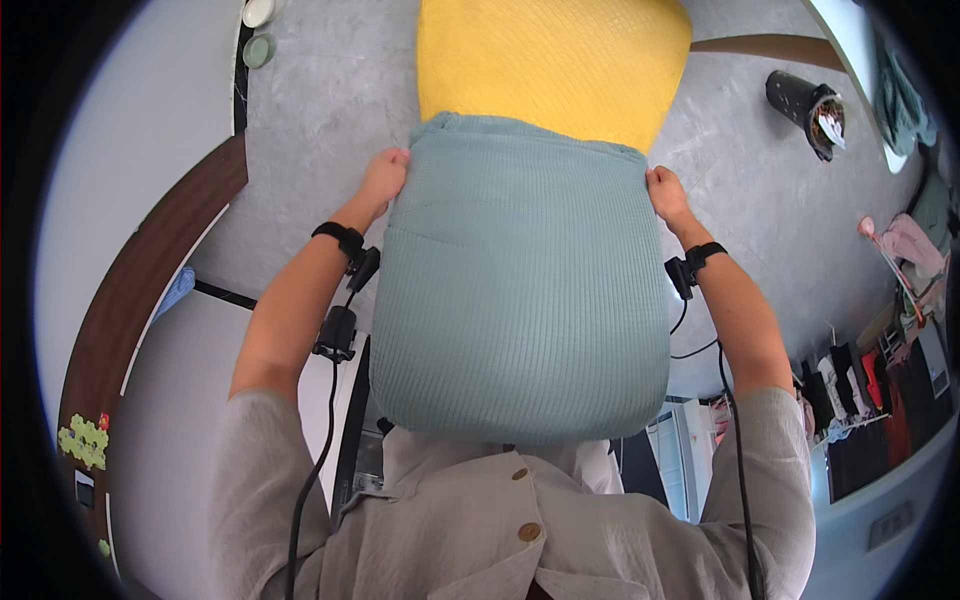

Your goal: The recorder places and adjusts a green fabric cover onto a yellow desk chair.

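A ribbed grey-green fabric cover (525, 285) is stretched over the near part of a yellow textured chair (547, 67), whose far part shows uncovered. The cover's gathered edge runs across the yellow surface. At its left far corner, my left hand (386, 178) grips the fabric between thumb and curled fingers. My right hand (667, 193) pinches the same cover at its right far corner. Each wrist wears a black strap with a small device and a cable.
A black bin (799, 101) with rubbish lies or stands at the right on the grey floor (330, 112). Two small bowls (259, 50) are by the left wall. Clothes on a rack (847, 379) hang at the lower right, near a pink-draped stand (911, 247).
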{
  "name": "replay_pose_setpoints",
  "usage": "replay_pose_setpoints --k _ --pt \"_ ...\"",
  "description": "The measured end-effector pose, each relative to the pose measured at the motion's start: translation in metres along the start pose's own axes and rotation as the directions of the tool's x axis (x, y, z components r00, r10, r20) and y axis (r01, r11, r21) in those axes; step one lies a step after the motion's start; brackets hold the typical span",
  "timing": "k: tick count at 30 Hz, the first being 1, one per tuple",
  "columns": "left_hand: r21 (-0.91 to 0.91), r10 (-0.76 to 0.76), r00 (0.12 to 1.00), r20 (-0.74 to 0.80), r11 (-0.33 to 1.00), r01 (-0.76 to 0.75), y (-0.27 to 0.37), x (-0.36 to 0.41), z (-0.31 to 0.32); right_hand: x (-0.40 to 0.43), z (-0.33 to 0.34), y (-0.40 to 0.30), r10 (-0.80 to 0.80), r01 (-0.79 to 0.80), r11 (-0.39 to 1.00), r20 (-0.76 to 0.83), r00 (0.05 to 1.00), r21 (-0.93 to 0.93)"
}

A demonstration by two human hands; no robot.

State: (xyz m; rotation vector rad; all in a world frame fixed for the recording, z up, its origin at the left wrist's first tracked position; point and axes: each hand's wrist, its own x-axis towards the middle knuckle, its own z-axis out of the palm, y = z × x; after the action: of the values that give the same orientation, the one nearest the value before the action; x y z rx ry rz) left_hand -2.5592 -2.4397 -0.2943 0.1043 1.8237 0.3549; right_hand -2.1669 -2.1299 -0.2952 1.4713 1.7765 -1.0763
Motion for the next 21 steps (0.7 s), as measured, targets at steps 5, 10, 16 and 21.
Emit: replay_pose_setpoints --k 5,10,16,21 --pt "0.272 0.184 0.944 -0.273 0.956 -0.108 -0.019 0.068 0.004 0.033 0.017 0.011 -0.111 0.102 0.988 -0.084 0.990 -0.112" --pt "0.221 0.149 0.971 -0.185 0.969 -0.107 -0.005 0.085 0.007 0.044 0.023 0.034 -0.049 0.046 0.998 -0.118 0.992 -0.032" --pt "0.256 0.506 0.849 -0.149 0.849 -0.462 0.017 0.041 -0.001 0.020 -0.001 0.005 -0.029 0.021 0.986 0.047 0.998 0.167" --pt "0.476 0.726 0.688 -0.009 0.608 -0.635 0.082 0.009 0.015 0.009 -0.018 -0.030 -0.292 0.292 0.956 -0.074 0.954 -0.014"
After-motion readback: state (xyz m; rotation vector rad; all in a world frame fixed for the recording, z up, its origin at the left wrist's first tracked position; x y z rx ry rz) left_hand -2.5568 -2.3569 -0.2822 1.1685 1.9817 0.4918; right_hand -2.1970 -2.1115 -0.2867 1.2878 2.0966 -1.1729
